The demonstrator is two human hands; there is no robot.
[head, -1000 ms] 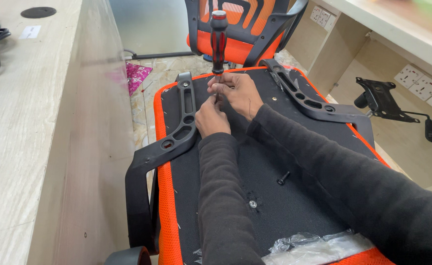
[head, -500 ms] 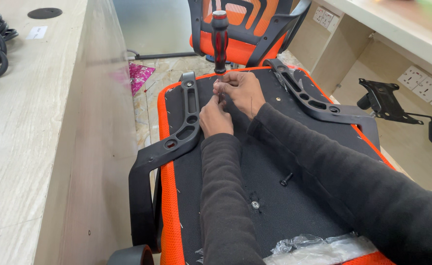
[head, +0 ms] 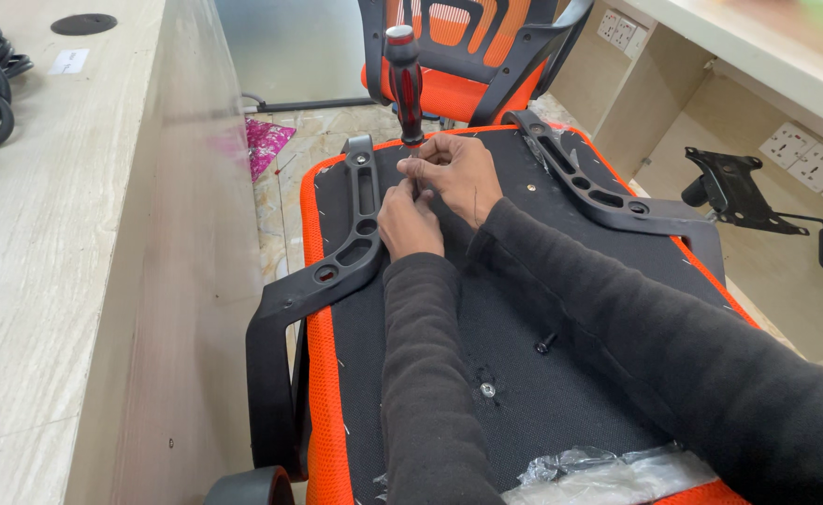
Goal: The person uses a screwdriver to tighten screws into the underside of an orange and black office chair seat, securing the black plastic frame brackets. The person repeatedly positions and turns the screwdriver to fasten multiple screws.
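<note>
On the upturned seat (head: 542, 393) beside a wooden desk (head: 65, 234), both hands (head: 440, 192) grip a screwdriver (head: 404, 79).

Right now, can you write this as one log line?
left hand: steadying screwdriver tip | right hand: gripping screwdriver shaft, upright | on: upturned chair seat | loose bolt on seat

A crumpled clear plastic bag (head: 608, 472) is lying on the near end of the upturned black-and-orange seat cushion (head: 542, 393). A small white rectangular label (head: 67, 62) is sitting flat on the pale wooden desk (head: 47, 234), near the far left corner.
</note>
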